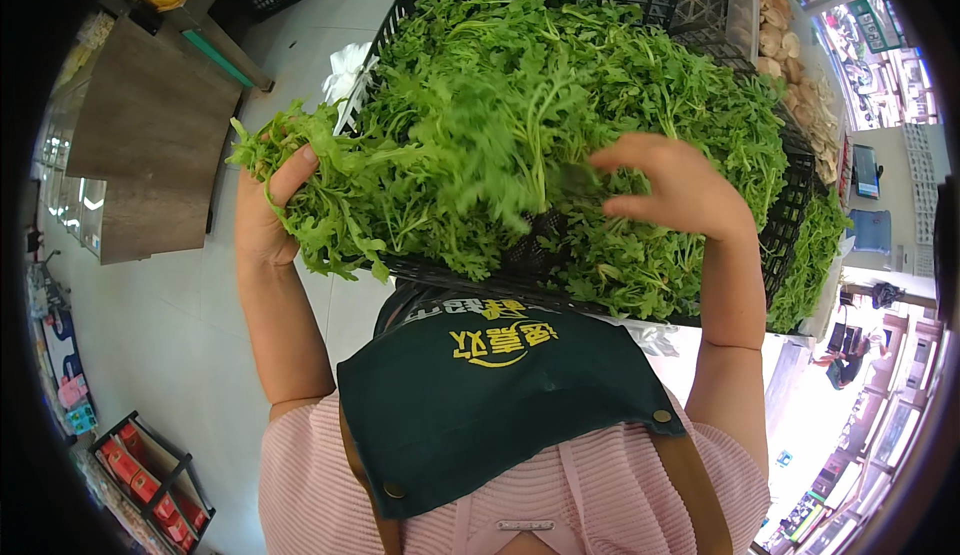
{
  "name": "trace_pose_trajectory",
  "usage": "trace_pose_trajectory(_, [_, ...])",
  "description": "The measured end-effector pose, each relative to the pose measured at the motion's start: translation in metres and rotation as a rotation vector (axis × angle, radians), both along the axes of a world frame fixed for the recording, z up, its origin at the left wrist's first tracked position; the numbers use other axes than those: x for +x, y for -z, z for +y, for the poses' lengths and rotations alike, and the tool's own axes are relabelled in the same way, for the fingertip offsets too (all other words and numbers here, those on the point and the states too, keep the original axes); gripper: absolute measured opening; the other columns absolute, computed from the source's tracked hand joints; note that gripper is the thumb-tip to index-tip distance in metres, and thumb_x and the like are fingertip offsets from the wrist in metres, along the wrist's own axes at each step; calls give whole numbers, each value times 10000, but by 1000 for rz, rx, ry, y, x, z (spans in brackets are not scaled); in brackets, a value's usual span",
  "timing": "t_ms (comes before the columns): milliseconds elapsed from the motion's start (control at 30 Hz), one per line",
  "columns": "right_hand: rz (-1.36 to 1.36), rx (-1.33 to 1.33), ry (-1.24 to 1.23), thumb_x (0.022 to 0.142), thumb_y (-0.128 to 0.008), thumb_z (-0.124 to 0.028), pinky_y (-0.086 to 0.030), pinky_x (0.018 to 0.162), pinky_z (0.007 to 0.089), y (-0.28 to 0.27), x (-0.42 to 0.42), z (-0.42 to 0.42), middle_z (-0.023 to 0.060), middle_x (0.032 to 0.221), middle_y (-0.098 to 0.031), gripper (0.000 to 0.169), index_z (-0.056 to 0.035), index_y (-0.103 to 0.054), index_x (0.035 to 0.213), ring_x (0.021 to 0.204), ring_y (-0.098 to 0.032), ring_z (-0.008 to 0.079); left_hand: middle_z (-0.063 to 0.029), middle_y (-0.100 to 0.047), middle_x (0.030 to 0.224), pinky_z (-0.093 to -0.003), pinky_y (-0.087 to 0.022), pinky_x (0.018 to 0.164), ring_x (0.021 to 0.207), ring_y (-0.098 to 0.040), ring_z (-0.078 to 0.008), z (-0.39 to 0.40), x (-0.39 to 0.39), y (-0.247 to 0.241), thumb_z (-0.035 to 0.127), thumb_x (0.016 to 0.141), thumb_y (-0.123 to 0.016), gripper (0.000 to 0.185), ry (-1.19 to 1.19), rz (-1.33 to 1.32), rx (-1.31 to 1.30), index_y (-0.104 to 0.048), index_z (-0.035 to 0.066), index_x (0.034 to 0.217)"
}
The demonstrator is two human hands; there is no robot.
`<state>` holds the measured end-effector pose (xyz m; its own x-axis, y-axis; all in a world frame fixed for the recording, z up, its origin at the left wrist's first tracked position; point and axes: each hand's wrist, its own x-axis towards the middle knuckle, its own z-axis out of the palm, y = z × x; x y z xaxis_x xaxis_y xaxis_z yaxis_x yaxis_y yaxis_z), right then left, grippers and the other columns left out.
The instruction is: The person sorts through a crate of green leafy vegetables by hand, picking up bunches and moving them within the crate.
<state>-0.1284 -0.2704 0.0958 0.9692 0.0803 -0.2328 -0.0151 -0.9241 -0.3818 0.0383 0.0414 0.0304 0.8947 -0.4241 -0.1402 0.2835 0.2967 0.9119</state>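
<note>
My left hand (281, 187) grips a bunch of leafy greens (330, 157) by the stem end, at the left side of a black plastic crate (787, 232). The leaves are deeply lobed, like chrysanthemum greens, and spread to the right over the crate. Some sprigs in the middle are blurred. Over the right part of the heaped greens (645, 270), my right hand (675, 187) has its thumb and fingers apart, with nothing seen between them. Its fingertips are close to the leaves; whether they touch cannot be told. Between the hands, a dark patch of crate floor (532, 244) shows.
Mushrooms (780, 30) lie beyond the crate at the upper right. More greens (810, 262) sit outside its right wall. At left stands a wood-panelled counter (150, 127). A black-framed rack (150, 480) with red packages stands on the floor at lower left. A person (851, 356) is far right.
</note>
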Motion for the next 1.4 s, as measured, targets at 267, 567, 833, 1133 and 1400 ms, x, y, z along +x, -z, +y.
trace_pose_trajectory(267, [-390,-73,-107,678,-723,-265,-348,985,448,62,42,36,127,1337,-356,639,-153,-457,1249,1215,-344,341,-79,-597,892,-286,-475,694,786,-584,-165,13,7,-3,84,697,-661,346,-19,-58,-94,-546,-5,1012])
trace_pose_trajectory(567, [508,-94,-333,752,-631,-368,-470,764,408,75,-37,50,114,1125,-504,360,-143,-622,1033,977,-535,294,-65,-590,833,-267,-458,642,728,-567,-142,20,-6,-14,91,679,-666,319,-101,-41,-75,-551,10,965])
trace_pose_trajectory(833, [-2,48,-221,772,-627,-316,-476,649,381,40,4,25,72,870,-588,246,-117,-647,916,790,-589,268,-22,-573,852,-261,-457,644,740,-554,-120,8,2,-6,156,619,-735,391,130,0,-100,-559,41,948])
trace_pose_trajectory(1133, [-370,163,184,766,-615,-197,-473,608,329,74,88,38,72,762,-583,129,-83,-650,816,688,-593,209,-31,-572,840,-259,-448,600,710,-547,-124,31,-7,-13,134,663,-724,381,14,-47,-90,-550,32,986])
trace_pose_trajectory(1400, [-262,-188,101,733,-643,-216,-488,699,349,107,115,73,90,911,-532,213,-108,-631,916,877,-560,247,-11,-542,794,-269,-441,594,706,-524,-113,13,-16,-3,125,615,-714,352,8,50,-64,-556,42,919])
